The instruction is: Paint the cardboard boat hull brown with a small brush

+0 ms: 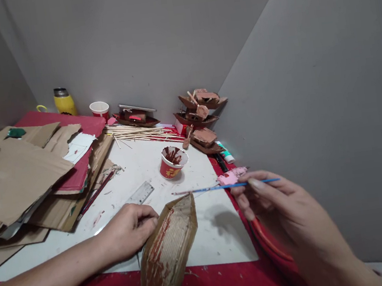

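My left hand (pixel 132 229) is closed on the edge of a boat-shaped cardboard hull (pixel 168 254), which is streaked with reddish-brown paint and tilted up off the table. My right hand (pixel 285 215) pinches a thin blue paintbrush (pixel 225 186), held level with its tip pointing left, just above the hull's pointed end. A red paper cup (pixel 172 162) with brown paint inside stands on the white sheet (pixel 210 234) beyond the hull.
A metal ruler (pixel 140 193) lies left of the cup. Cardboard sheets (pixel 16 177) are piled at the left. Bamboo sticks (pixel 140 133), painted cardboard boats (pixel 202 118), another paper cup (pixel 99 109) and a yellow bottle (pixel 64 102) sit at the back. Grey walls close in behind and right.
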A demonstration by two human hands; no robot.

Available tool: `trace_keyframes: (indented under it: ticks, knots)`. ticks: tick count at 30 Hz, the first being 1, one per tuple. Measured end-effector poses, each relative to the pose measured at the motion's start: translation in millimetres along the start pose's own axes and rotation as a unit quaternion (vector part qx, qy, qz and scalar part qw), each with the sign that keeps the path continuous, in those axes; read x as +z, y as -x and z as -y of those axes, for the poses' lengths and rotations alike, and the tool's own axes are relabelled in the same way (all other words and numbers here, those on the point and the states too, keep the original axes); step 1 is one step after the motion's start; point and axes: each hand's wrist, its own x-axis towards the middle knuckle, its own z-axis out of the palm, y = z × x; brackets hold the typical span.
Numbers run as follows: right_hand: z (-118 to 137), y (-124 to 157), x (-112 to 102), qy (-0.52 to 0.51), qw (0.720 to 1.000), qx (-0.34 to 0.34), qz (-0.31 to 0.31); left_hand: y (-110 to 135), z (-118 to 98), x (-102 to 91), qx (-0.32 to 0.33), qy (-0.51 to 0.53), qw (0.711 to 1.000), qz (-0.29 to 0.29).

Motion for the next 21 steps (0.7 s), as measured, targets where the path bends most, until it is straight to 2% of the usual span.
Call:
trace_keyframes:
  ticks: [3, 6, 11, 13, 17, 19, 21]
  knots:
    - [-7, 21, -3, 0.068, 0.995, 0.001, 0.075, 0, -1, -1.3, 0.001, -0.004, 1.0, 0.003]
    - [-8, 34, 0, 0.181, 0.973, -0.029, 0.137, 0, -2, -2.2, 0.001, -0.01, 1.0, 0.006]
    - [-5, 41, 8, 0.299, 0.931, -0.115, 0.176, -1, -2, -2.1, 0.006, -0.005, 1.0, 0.007]
    - [-7, 41, 9, 0.293, 0.93, -0.107, 0.193, -1, -3, -1.7, 0.004, -0.009, 1.0, 0.007]
    - [-17, 41, 14, 0.207, 0.953, -0.018, 0.221, -1, -2, -1.4, 0.002, -0.011, 1.0, 0.007]
    - [-23, 40, 17, 0.179, 0.959, 0.016, 0.218, -1, -3, -1.7, -0.001, -0.013, 1.0, 0.009]
    - [-29, 38, 18, 0.162, 0.966, 0.021, 0.203, -1, -3, -2.0, -0.004, -0.014, 1.0, 0.01]
